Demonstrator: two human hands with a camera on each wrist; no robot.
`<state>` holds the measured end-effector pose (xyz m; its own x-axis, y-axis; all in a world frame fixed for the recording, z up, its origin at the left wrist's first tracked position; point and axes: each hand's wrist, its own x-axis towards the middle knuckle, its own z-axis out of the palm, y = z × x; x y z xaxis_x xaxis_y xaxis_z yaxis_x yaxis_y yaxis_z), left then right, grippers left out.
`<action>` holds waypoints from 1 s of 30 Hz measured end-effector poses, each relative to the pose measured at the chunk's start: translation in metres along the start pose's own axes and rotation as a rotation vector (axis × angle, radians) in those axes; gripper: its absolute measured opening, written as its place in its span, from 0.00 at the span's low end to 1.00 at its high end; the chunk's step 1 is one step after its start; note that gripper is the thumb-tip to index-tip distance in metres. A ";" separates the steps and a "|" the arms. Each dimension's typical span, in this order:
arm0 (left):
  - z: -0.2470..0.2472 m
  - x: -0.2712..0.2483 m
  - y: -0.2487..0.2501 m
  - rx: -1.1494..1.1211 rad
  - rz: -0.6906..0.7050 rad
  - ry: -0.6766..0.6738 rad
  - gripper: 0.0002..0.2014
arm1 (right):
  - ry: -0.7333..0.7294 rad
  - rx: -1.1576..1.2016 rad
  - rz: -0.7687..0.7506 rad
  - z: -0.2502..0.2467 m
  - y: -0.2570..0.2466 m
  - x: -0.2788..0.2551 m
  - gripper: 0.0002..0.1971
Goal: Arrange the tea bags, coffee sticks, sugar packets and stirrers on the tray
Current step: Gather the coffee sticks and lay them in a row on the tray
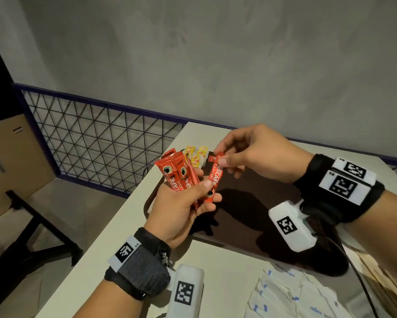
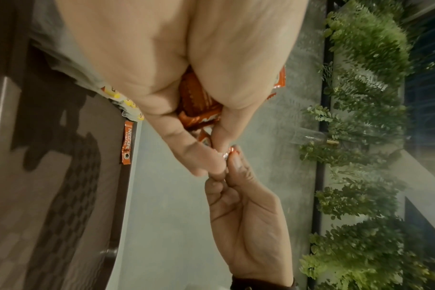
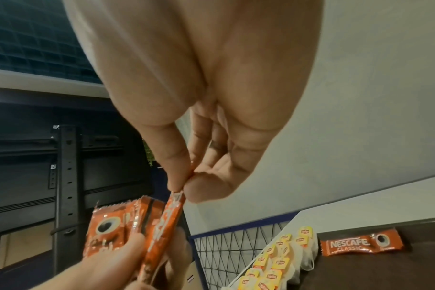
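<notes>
Both hands are raised above the dark tray [image 1: 250, 216], which lies on the pale worktop [image 1: 128, 216]. The left hand [image 1: 181, 210] is clamped round a fanned bundle of red coffee sticks [image 1: 174, 173], fingers and thumb curled about their lower ends. The right hand [image 1: 252, 154] pinches the upper end of a single coffee stick [image 1: 215, 177] between thumb and forefinger; the lower end of that stick lies against the left thumb beside the bundle. One further stick on the tray [image 3: 360, 245] lies flat near the far edge, just beside a cluster of yellow-tagged tea bags [image 1: 197, 154] at the tray's far left corner. White sugar packets [image 1: 293, 294] lie in a loose pile on the worktop, near the tray's near edge.
</notes>
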<state>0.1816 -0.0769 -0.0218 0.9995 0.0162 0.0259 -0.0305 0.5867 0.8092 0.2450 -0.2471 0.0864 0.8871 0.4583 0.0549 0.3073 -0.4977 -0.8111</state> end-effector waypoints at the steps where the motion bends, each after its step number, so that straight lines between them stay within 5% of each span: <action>1: -0.001 0.001 0.000 -0.029 0.013 0.019 0.09 | 0.010 0.031 0.010 -0.003 0.002 -0.001 0.09; 5: -0.005 0.004 0.003 -0.028 0.023 0.084 0.08 | 0.062 0.121 0.046 -0.007 0.009 -0.007 0.12; 11: -0.004 0.000 -0.002 0.148 -0.075 -0.108 0.07 | 0.165 0.282 0.011 -0.008 0.012 -0.006 0.06; 19: -0.004 0.002 -0.010 0.149 0.061 -0.101 0.18 | 0.004 0.053 -0.034 0.020 0.007 -0.013 0.06; 27: -0.006 0.006 -0.002 -0.088 0.061 0.139 0.11 | 0.032 0.126 0.007 0.025 0.013 -0.012 0.14; 30: -0.006 0.007 -0.002 -0.130 0.062 0.170 0.11 | 0.007 0.152 0.052 0.021 0.018 -0.014 0.09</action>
<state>0.1882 -0.0730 -0.0264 0.9821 0.1851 -0.0349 -0.1023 0.6793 0.7267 0.2308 -0.2470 0.0592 0.9029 0.4296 0.0141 0.2057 -0.4029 -0.8918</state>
